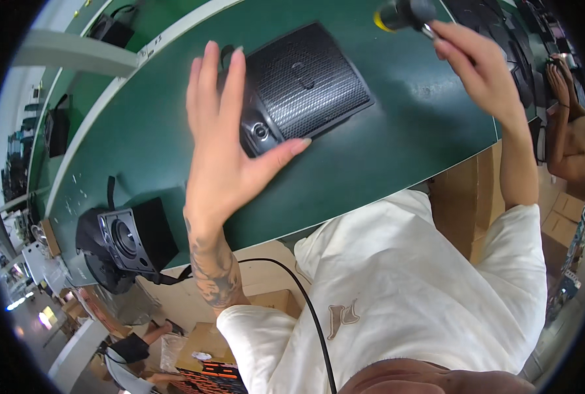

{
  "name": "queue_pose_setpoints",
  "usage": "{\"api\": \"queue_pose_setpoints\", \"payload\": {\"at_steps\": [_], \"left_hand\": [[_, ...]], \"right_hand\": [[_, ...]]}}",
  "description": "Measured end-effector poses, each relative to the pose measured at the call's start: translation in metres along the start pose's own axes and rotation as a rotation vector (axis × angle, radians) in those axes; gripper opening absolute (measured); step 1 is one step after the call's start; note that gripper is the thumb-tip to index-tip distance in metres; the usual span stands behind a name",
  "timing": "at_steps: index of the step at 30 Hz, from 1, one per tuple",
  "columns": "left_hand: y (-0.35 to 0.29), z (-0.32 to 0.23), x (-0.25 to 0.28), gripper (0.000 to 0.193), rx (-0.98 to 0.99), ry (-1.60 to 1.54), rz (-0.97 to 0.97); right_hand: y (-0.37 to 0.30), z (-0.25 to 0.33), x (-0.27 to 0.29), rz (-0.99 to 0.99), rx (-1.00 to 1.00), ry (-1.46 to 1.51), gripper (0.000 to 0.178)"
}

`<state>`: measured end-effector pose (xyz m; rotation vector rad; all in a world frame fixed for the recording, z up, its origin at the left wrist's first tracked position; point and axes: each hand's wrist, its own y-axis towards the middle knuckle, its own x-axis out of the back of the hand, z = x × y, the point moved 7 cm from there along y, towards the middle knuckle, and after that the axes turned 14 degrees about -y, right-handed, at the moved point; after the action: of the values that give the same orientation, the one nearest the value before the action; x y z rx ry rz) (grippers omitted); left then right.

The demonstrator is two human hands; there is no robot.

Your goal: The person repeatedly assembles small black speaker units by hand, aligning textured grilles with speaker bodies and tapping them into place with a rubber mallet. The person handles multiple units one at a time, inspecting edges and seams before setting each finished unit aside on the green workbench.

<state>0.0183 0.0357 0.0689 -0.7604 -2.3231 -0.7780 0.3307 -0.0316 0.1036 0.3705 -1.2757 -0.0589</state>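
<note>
A black speaker [305,82] with a honeycomb metal grille lies grille-up on the green bench [397,144]. Over its left end is my left hand [223,144], fingers stretched and thumb spread wide at the near corner; whether the palm presses on it I cannot tell. Beside that thumb a round fitting shows on the speaker's end. My right hand [479,69] is closed round the thin metal handle of a mallet [407,13]. The mallet's dark head has a yellow face and is raised beyond the speaker's right side.
An open speaker box [138,236] with its round driver showing stands at the bench's left end. A white rail [102,105] runs along the far side. Dark panels [489,33] lie at the far right, near another person's hands [558,82]. Cardboard boxes [200,341] stand below.
</note>
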Motion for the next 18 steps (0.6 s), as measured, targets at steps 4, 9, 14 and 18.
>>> {"api": "queue_pose_setpoints", "payload": {"at_steps": [4, 9, 14, 18], "left_hand": [[0.011, -0.048, -0.013, 0.118, -0.055, 0.17, 0.224], [0.048, -0.058, -0.034, 0.125, -0.071, 0.396, 0.345], [0.061, -0.046, -0.049, 0.116, -0.052, 0.327, 0.39], [0.048, -0.027, -0.021, 0.117, -0.046, -0.033, 0.275]], "right_hand": [[-0.047, -0.032, -0.008, -0.073, 0.035, -0.265, 0.029], [-0.089, -0.029, -0.026, -0.232, -0.076, -0.228, 0.027], [-0.115, -0.013, -0.04, -0.219, -0.079, 0.082, 0.024], [-0.132, -0.028, -0.03, -0.438, -0.219, 0.385, 0.021]]}}
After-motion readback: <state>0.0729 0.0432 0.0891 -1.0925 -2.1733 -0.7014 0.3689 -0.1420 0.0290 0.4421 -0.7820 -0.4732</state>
